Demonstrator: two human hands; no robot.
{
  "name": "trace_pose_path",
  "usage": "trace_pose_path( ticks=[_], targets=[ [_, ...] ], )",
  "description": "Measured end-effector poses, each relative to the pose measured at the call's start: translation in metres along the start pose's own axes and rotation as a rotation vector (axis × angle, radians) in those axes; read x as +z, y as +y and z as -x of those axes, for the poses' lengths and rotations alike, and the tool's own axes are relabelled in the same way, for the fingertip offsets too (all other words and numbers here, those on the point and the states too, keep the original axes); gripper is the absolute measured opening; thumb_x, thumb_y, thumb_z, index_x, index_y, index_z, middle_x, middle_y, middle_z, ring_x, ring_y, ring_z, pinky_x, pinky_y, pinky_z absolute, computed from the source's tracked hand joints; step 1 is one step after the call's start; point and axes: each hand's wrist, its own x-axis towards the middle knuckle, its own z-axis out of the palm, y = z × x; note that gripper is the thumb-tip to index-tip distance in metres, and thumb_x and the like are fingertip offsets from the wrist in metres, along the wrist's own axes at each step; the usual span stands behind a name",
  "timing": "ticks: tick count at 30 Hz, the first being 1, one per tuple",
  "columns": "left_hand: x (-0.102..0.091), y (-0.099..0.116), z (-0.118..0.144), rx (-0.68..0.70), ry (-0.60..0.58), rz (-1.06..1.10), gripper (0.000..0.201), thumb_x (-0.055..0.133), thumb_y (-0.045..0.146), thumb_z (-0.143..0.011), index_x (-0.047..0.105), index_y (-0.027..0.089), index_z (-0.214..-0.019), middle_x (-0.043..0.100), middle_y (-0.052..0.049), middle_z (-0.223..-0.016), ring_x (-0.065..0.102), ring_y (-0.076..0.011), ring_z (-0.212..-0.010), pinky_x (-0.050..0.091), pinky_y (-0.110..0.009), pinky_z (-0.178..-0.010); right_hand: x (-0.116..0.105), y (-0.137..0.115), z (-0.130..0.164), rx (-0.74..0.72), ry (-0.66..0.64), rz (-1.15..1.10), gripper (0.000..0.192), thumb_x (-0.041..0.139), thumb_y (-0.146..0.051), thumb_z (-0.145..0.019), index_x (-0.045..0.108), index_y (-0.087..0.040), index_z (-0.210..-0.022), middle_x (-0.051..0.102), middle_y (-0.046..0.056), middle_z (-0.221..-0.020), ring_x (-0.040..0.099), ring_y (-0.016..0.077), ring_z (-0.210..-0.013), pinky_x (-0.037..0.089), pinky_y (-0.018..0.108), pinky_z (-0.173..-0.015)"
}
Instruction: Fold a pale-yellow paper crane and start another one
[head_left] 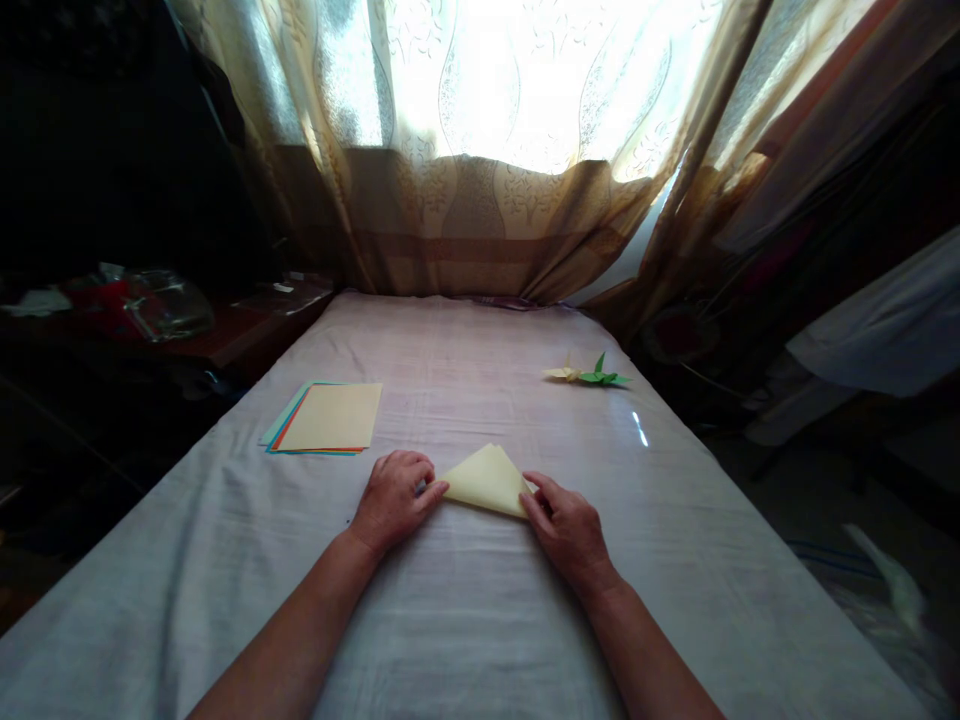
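Observation:
A pale yellow sheet of origami paper, folded into a triangle with its point away from me, is between my hands just above or on the bedsheet. My left hand pinches its left corner between thumb and fingers. At the right corner, my right hand grips the paper, thumb in front and fingers behind. The fingers behind the paper are partly hidden. Beyond my left hand lies a stack of square coloured paper, cream on top with orange, blue and pale green edges showing.
Two folded paper cranes, a green one and a cream one, sit at the far right of the white cloth. Left of it stands a dark red table with plastic packets. A curtain hangs behind.

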Motion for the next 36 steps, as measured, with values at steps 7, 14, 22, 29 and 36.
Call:
trace_pose_path(
  ticks=[7,14,22,29,36],
  targets=[
    [0.021,0.033,0.006,0.31,0.014,-0.145,0.036,0.053,0.029,-0.092,0.058,0.023,-0.127,0.06,-0.009,-0.133,0.048,-0.0288,-0.13,0.03,-0.05,-0.112,0.002,0.002,-0.002,-0.047,-0.024,0.084,0.028,0.051,-0.035,-0.089,0.071,-0.024,-0.106,0.075,0.002,-0.077,0.067,0.0186,-0.067,0.047,0.028,-0.068],
    [0.039,0.049,0.011,0.434,-0.228,-0.153,0.059,0.048,0.051,-0.095,0.039,0.023,-0.146,0.047,-0.007,-0.148,0.037,-0.0274,-0.141,0.02,-0.049,-0.119,0.0,0.008,-0.015,-0.133,-0.115,0.121,0.028,0.051,-0.033,-0.091,0.069,-0.023,-0.11,0.076,0.004,-0.085,0.068,0.0186,-0.069,0.045,0.028,-0.067],
    [0.038,0.046,0.009,0.397,-0.31,-0.172,0.064,0.048,0.054,-0.094,0.036,0.021,-0.148,0.042,-0.008,-0.151,0.035,-0.0297,-0.141,0.018,-0.051,-0.119,0.005,0.01,-0.02,-0.177,-0.073,0.159,0.025,0.047,-0.031,-0.095,0.068,-0.022,-0.106,0.076,0.004,-0.09,0.067,0.0176,-0.071,0.042,0.028,-0.07],
    [0.036,0.047,0.008,0.379,-0.345,-0.159,0.064,0.047,0.056,-0.094,0.036,0.022,-0.148,0.042,-0.008,-0.151,0.033,-0.0288,-0.142,0.018,-0.052,-0.119,0.004,0.003,-0.02,-0.231,-0.012,0.202,0.024,0.044,-0.026,-0.097,0.067,-0.021,-0.098,0.071,0.003,-0.081,0.062,0.0162,-0.068,0.036,0.029,-0.069],
    [0.033,0.049,0.006,0.351,-0.411,-0.16,0.065,0.044,0.058,-0.095,0.035,0.02,-0.148,0.04,-0.008,-0.152,0.031,-0.0292,-0.143,0.017,-0.054,-0.119,0.002,0.0,-0.02,-0.221,0.013,0.199,0.024,0.043,-0.023,-0.097,0.067,-0.02,-0.095,0.068,0.002,-0.077,0.058,0.0158,-0.065,0.032,0.029,-0.069]
  ],
)
